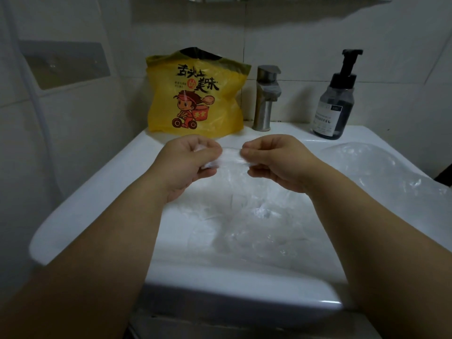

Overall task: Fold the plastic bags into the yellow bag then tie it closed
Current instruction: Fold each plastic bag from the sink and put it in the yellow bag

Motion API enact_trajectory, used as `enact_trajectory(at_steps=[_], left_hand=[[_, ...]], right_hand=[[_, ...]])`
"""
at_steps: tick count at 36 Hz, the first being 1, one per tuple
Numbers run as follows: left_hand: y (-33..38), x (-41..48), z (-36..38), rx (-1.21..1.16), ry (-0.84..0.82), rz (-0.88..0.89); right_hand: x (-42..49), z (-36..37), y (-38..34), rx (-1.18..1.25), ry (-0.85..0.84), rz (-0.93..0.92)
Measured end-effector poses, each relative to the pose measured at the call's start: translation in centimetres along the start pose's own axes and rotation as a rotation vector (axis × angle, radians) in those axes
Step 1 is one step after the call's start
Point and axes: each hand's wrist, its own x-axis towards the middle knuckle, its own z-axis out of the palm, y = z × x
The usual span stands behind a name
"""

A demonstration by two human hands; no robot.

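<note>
Stands over a white sink [97, 192], both arms reaching out above the basin. Holds a twisted clear plastic bag [232, 156] between the two hands, pulled into a short taut band over the back half of the basin. Curls the fingers of the left hand [188, 157] round a bunched white end of it, thumb on top; grips the other end in the right hand [276, 162], fingers folded in tight against the thumb. Below the hands, more clear plastic [256, 216] crumpled in the basin; whether part of the same bag, cannot tell. Over the right rim of the sink, another clear bag [367, 162] spread out. At the back left corner of the sink, against the tiled wall [293, 33], the yellow bag [195, 99] upright with a cartoon print, top loosely open. Just beside it on the right, a metal tap [265, 99]; near the back right corner, a dark pump bottle [335, 101].
</note>
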Motion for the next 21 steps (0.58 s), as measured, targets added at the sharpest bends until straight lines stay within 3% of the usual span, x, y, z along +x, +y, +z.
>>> enact_trajectory(at_steps=[4, 9, 21], left_hand=[[-0.1, 0.3, -0.3, -0.015, 0.016, -0.024], [0.3, 0.0, -0.4, -0.052, -0.081, -0.088], [0.3, -0.7, -0.4, 0.077, -0.194, -0.122]], right_hand=[[0.2, -0.2, 0.0, 0.082, -0.001, 0.036], [0.2, -0.8, -0.1, 0.122, -0.031, 0.082], [-0.1, -1.2, 0.0, -0.112, -0.084, 0.047]])
